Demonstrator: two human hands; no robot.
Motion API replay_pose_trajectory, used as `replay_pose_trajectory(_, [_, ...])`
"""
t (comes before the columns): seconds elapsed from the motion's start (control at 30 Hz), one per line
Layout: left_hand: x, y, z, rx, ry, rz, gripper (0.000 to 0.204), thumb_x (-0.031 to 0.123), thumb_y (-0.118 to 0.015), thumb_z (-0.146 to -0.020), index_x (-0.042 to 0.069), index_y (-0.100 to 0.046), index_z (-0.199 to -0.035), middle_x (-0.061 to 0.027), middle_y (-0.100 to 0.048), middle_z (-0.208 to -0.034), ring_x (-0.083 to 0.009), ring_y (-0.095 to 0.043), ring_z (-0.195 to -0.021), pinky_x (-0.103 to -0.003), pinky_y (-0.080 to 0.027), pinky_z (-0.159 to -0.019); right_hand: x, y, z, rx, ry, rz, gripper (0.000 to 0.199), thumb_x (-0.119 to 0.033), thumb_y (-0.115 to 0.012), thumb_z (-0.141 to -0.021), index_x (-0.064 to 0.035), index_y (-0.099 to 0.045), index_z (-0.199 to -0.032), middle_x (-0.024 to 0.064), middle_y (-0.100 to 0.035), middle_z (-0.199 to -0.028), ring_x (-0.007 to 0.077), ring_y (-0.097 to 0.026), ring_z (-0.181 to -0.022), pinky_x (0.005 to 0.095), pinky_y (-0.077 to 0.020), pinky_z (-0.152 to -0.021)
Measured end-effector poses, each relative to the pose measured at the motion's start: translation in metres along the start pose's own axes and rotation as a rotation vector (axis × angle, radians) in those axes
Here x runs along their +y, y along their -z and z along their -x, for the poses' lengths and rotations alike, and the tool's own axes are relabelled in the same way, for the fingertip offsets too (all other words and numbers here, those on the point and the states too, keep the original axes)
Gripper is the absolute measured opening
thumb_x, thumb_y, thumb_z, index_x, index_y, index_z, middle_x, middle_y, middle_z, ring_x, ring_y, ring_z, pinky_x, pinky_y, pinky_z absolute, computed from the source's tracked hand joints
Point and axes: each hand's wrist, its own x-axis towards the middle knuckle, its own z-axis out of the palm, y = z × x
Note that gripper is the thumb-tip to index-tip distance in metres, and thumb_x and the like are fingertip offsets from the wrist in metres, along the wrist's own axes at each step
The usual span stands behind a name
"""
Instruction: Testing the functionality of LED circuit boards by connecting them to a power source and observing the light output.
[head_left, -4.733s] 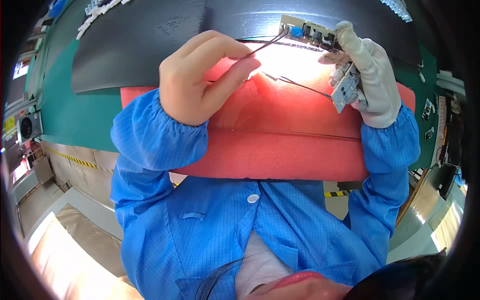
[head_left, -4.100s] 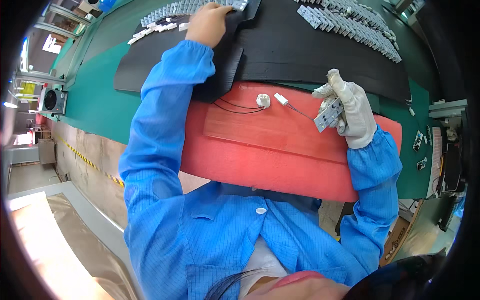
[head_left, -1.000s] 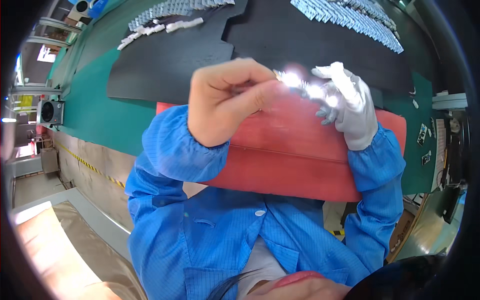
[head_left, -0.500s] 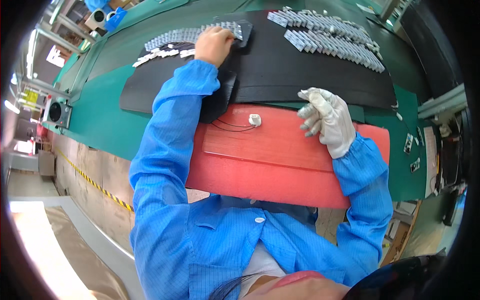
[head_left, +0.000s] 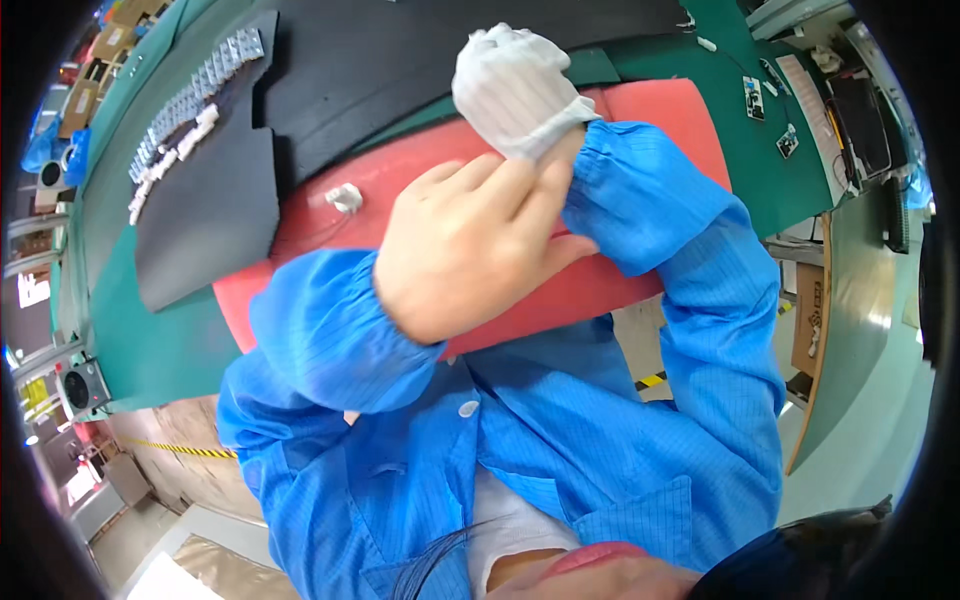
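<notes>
My left hand point(head_left: 465, 245), bare, reaches across to my right wrist. Its fingers are closed on the cuff of the white glove point(head_left: 548, 135), partly covering it. Inside that glove, my right hand point(head_left: 515, 85) is curled into a loose fist, back toward me, over the far edge of the red foam pad point(head_left: 660, 110). The tips of its fingers are hidden. A small white connector point(head_left: 345, 198) with thin dark wires lies on the pad, left of my left hand.
At the left, a black board point(head_left: 215, 225) bears a row of small silvery blocks point(head_left: 195, 95) and white connectors point(head_left: 175, 160). Another black sheet point(head_left: 350, 80) lies on the green mat point(head_left: 140, 330). Small circuit boards point(head_left: 753, 98) lie at the far right.
My left hand has come back from the silvery blocks to the right glove's cuff. My right hand has turned and curled up. The whole view has swung to the right.
</notes>
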Motion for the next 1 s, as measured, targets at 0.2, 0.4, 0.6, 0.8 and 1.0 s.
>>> replay_pose_trajectory(0.2, [0.008,-0.025,-0.017,0.225,0.047,-0.079,0.045,0.018,-0.074,-0.061,0.002,-0.062,-0.102,-0.0039,-0.048,-0.070,-0.0178,-0.053,-0.058,-0.030,-0.043,-0.049,-0.011,0.012,-0.006,-0.297,0.204,0.000,0.014,-0.019,-0.059,-0.068,-0.0089,-0.064,-0.076,0.0083,-0.057,-0.074,0.0240,-0.058,-0.073,0.0387,-0.0449,-0.061])
replay_pose_trajectory(0.4, [0.026,-0.045,-0.009,0.357,-0.172,-0.033,0.022,0.003,-0.066,-0.060,-0.007,-0.065,-0.080,-0.0010,-0.041,-0.060,-0.0099,-0.045,-0.051,-0.024,-0.032,-0.041,-0.025,-0.004,0.011,-0.229,0.114,-0.308,0.024,-0.017,-0.054,-0.070,-0.0041,-0.060,-0.090,0.0120,-0.054,-0.088,0.0265,-0.054,-0.085,0.0408,-0.0429,-0.072])
replay_pose_trajectory(0.6, [0.027,-0.052,-0.001,0.374,-0.209,-0.049,0.024,0.004,-0.067,-0.059,-0.008,-0.066,-0.080,-0.0005,-0.044,-0.061,-0.0088,-0.043,-0.050,-0.024,-0.029,-0.041,-0.031,-0.015,0.023,-0.272,0.099,-0.502,0.035,-0.015,-0.049,-0.073,0.0008,-0.056,-0.103,0.0156,-0.051,-0.101,0.0291,-0.051,-0.097,0.0430,-0.0409,-0.083])
replay_pose_trajectory(0.8, [0.031,-0.047,0.002,0.313,-0.199,-0.091,0.028,0.005,-0.066,-0.060,-0.008,-0.067,-0.084,-0.0006,-0.043,-0.060,-0.0084,-0.042,-0.050,-0.024,-0.028,-0.042,-0.032,-0.014,0.024,0.215,0.061,-0.767,0.037,-0.014,-0.050,-0.074,0.0011,-0.055,-0.107,0.0178,-0.051,-0.106,0.0294,-0.050,-0.102,0.0427,-0.0412,-0.087])
replay_pose_trajectory(1.0, [0.038,-0.044,0.006,0.258,-0.173,-0.195,0.031,0.006,-0.066,-0.062,-0.009,-0.067,-0.088,-0.0003,-0.041,-0.060,-0.0086,-0.041,-0.050,-0.024,-0.027,-0.042,-0.037,-0.012,-0.001,-0.162,0.007,-0.057,0.022,-0.019,-0.057,-0.072,-0.0053,-0.064,-0.088,0.0121,-0.058,-0.083,0.0259,-0.059,-0.082,0.0412,-0.0467,-0.075])
